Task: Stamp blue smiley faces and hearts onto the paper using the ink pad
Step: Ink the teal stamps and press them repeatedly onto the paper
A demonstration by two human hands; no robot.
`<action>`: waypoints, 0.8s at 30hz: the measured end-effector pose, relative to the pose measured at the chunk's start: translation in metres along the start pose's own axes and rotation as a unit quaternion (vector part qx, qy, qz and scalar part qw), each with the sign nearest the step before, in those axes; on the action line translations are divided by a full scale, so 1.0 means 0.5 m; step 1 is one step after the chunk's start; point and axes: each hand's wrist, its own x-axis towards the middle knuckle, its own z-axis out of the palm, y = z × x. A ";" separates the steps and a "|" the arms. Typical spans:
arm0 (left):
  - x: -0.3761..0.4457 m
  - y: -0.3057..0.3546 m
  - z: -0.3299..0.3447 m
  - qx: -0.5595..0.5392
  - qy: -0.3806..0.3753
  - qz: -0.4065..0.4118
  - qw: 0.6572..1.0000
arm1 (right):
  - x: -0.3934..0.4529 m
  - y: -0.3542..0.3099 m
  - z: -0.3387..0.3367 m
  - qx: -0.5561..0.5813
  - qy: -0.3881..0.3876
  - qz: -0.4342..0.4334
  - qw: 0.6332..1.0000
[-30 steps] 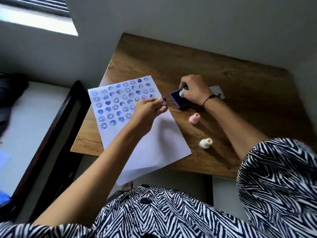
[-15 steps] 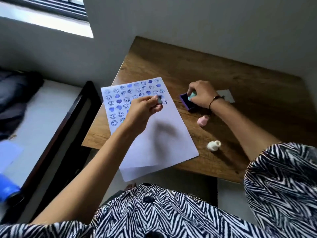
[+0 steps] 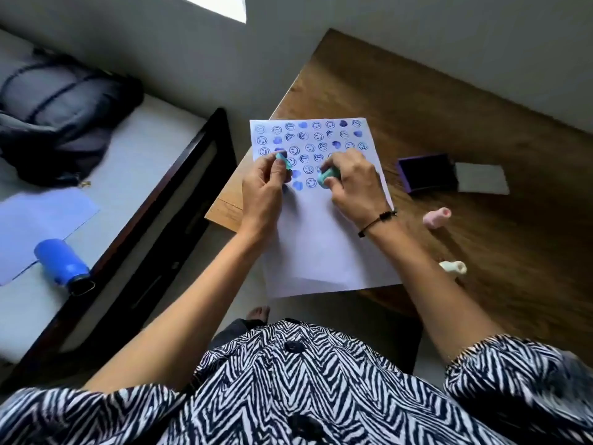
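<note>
My right hand has left the ink pad and joined the left hand over the paper; each pinches a teal stamp, the left one too, low on the sheet's printed rows. I read no writing, only round blue smileys and solid hearts. The paper is smooth and white, hanging over the wooden table's near edge. The pad, a purple square box, sits open to the right beside its grey lid. A pink stamp and a cream stamp lie on the wood. A blue bottle rests on the bed at left.
</note>
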 end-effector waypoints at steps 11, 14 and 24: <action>-0.013 0.005 0.002 0.087 -0.017 -0.004 0.996 | 0.023 -0.005 0.015 -0.159 0.003 -0.008 0.987; -0.018 0.008 0.003 0.141 -0.022 0.022 0.989 | 0.022 -0.010 0.023 -0.177 0.001 -0.003 0.984; -0.018 0.008 0.007 0.214 -0.032 0.084 0.973 | 0.023 -0.013 0.038 -0.173 0.007 -0.006 0.985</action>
